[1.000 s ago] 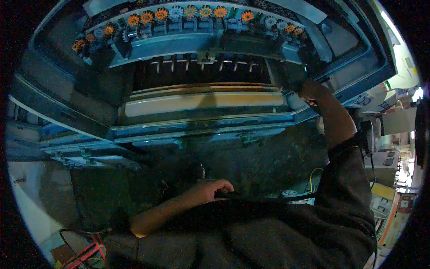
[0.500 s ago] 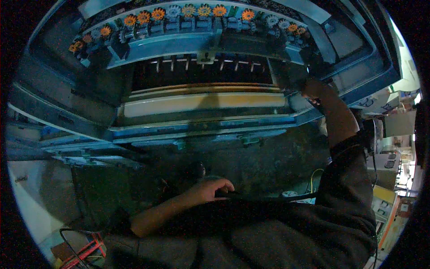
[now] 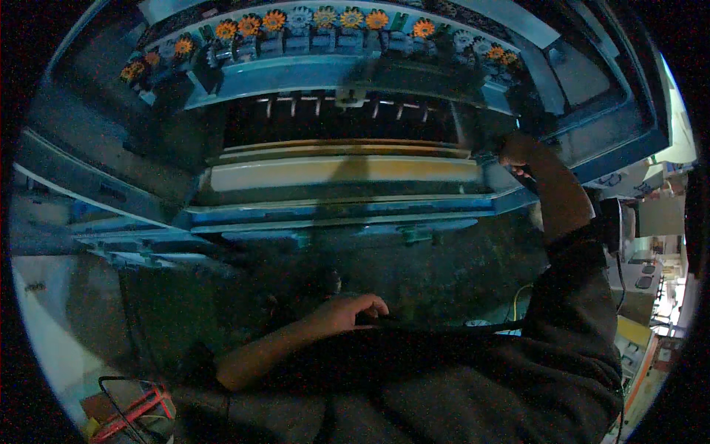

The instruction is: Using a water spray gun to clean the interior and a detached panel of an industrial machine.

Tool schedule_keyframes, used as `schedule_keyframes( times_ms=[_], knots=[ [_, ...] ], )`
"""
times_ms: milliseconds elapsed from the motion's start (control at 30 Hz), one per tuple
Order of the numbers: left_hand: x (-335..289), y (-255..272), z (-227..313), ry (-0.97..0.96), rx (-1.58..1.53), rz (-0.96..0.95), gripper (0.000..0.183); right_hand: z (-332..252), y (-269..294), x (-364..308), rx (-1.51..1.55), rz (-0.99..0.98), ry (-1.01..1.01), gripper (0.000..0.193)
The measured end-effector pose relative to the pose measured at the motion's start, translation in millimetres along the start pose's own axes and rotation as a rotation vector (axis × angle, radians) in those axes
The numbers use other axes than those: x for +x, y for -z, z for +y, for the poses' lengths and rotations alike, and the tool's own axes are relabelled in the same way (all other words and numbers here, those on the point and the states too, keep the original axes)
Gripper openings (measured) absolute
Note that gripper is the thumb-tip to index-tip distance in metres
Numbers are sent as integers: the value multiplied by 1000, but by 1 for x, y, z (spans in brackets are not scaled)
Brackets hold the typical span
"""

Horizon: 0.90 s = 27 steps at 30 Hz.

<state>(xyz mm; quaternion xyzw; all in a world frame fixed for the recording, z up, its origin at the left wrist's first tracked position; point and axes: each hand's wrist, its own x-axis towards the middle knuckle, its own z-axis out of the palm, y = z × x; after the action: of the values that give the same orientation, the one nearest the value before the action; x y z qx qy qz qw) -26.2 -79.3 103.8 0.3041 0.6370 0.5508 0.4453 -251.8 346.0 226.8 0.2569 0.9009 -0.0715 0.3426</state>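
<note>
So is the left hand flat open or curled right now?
Curled: the left hand rests with fingers bent down onto the dark garment at the waist.

A row of gear wheels [image 3: 325, 18] sits behind the long roller [image 3: 340, 172], above it.

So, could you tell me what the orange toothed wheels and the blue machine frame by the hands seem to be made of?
The orange toothed wheels look like moulded plastic: even, bright colour, matt. The blue machine frame looks like painted metal: long straight beams with a dull sheen. The right hand touches its right end; the left hand rests lower down.
</note>
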Motion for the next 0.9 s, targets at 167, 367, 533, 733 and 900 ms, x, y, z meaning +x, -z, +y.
schedule_keyframes(
  times_ms=[167,367,533,733,900],
  knots=[
    [4,6,-11,-63,-15,-4,45,9,0,34,3,-80,29,14],
    [1,12,-24,-12,-68,-20,46,-10,-4,53,-18,-212,114,18],
    [1,23,-13,-10,-94,-1,44,-20,-3,65,-15,-206,101,21],
    [-2,40,25,88,-57,153,49,-42,-1,69,-40,-197,284,30],
    [-15,54,43,200,-81,279,47,-81,-25,28,-181,232,860,39]
  ],
)
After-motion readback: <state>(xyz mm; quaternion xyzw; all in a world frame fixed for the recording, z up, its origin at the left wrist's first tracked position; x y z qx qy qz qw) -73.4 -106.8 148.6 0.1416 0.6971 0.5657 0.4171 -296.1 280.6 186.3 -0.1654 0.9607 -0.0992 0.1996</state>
